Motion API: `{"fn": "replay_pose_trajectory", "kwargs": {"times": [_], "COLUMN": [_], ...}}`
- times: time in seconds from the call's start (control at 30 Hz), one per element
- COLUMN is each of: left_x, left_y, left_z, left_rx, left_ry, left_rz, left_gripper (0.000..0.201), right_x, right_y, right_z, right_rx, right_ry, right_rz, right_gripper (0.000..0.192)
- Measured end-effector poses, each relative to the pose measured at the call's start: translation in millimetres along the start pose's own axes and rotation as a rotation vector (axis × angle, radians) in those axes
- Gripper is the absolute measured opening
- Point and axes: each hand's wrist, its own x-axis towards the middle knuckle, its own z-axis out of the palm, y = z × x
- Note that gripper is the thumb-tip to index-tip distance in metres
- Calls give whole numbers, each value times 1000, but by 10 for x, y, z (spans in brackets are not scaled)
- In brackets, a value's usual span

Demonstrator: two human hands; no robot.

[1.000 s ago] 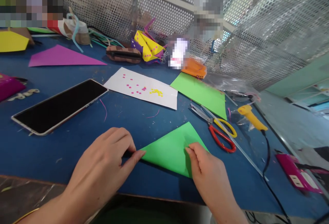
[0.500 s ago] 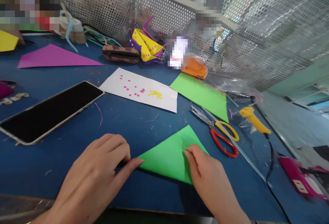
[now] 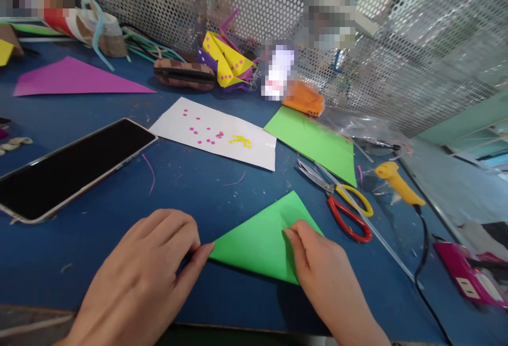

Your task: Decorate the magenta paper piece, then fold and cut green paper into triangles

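A sheet of green paper (image 3: 254,240), folded into a triangle, lies in front of me on the blue table. At its left corner, my left hand (image 3: 146,266) has curled fingers and a thumb tip touching the paper's edge. My right hand (image 3: 321,261) grips the paper's right side, its thumb and forefinger closed together on the upper surface. The right hand covers part of that edge. Just beyond the right hand lie scissors (image 3: 335,192) with one red and one yellow handle, blades slightly apart.
White paper (image 3: 166,121) carries small pink and yellow pieces. A phone (image 3: 79,169) lies left, purple paper (image 3: 79,79) behind it. Lime-green paper (image 3: 317,142), a yellow glue gun (image 3: 399,184) with a black cord and a pink power strip (image 3: 464,272) are right. Perforated metal mesh (image 3: 159,7) stands behind.
My left thumb has slid slightly left along the paper's corner. My right hand keeps its hold, and the view has shifted a little.
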Motion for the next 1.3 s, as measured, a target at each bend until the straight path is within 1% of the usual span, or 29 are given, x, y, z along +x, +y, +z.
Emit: {"fn": "replay_pose_trajectory", "kwargs": {"times": [0.07, 0.1, 0.13, 0.23, 0.3, 0.37, 0.4, 0.47, 0.57, 0.77, 0.93, 1.1, 1.2, 1.3], "left_x": [-48, -70, -89, -112, -94, -62, -45, -25, -41, -97, -90, -111, -110, -96], "left_y": [-2, -4, -3, 33, 94, 175, 216, 282, 326, 332, 348, 346, 354, 368], "left_z": [29, 45, 61, 91, 97, 102, 106, 119, 129, 89, 116, 139, 116, 84], "left_rx": [36, 50, 62, 92, 101, 78, 63, 43, 18, 7, 34, 13, 18, 40], "left_ry": [62, 86, 99, 89, 66, 37, 12, -29, -68, -91, -109, -93, -143, -194], "left_rz": [35, 84, 153, 408, 533, 611, 622, 590, 546, 505, 512, 535, 516, 527], "left_gripper": [21, 20, 24, 48, 53, 51, 48, 44, 52, 57, 58, 61, 62, 68], "right_x": [2, 3, 4, 7, 8, 8, 8, 6, 2, -13, -27, -28, -24, -16], "right_y": [-1, -2, -2, -1, 2, 3, 2, -2, -10, -8, -26, -58, -68, -70], "right_z": [-3, -4, -4, 0, 3, 3, 1, -4, -10, 2, 21, 24, 27, 39], "right_rx": [-5, -6, -7, -12, -21, -31, -34, -34, -30, -11, -31, -113, -144, -156], "right_ry": [-16, -24, -30, -36, -27, -13, -7, 4, 26, 62, 109, 158, 169, 162], "right_rz": [-2, -3, -3, -10, -15, -21, -25, -34, -41, -35, -31, -38, -38, -22], "right_gripper": [34, 33, 33, 32, 33, 33, 34, 34, 34, 34, 34, 35, 37, 38]}}
